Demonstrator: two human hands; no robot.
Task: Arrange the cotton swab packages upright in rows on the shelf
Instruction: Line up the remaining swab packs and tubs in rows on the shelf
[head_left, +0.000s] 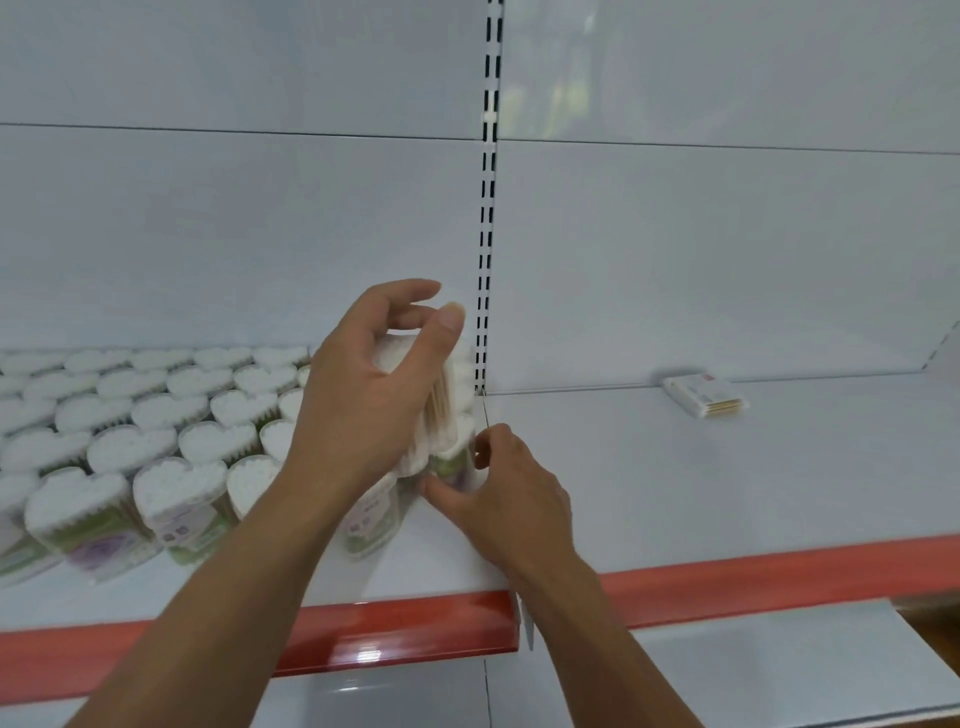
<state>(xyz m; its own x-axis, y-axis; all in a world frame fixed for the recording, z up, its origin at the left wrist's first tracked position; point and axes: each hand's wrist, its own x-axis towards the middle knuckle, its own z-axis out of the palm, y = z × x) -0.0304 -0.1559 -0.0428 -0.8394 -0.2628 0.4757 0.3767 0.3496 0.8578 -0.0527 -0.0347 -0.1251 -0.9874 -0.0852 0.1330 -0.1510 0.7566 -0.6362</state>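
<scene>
White cotton tips filled most of the left bay. Rows of heart-shaped clear plastic cotton swab packages stood upright from the back edge of the white metal shelf almost to its red front strip, so we judged the bulk of the job done there. What seemed left was the right end of those rows, beside the slotted white upright. The right bay carried only a small flat white box near its back edge, and we could not tell whether that bay was meant to be stocked too.

Our left hand reached in from the lower left with the forearm slanting up. Its thumb lay along the near side of the lifted package and its fingers curled over the top, clasping it just above the row's right end, beside the upright. Our right hand sat lower, close to the shelf surface at the seam between the bays. Its thumb and forefinger curled round the base of the end package, pinching it. The lifted package touched or nearly touched the end package. We could not say which.
</scene>
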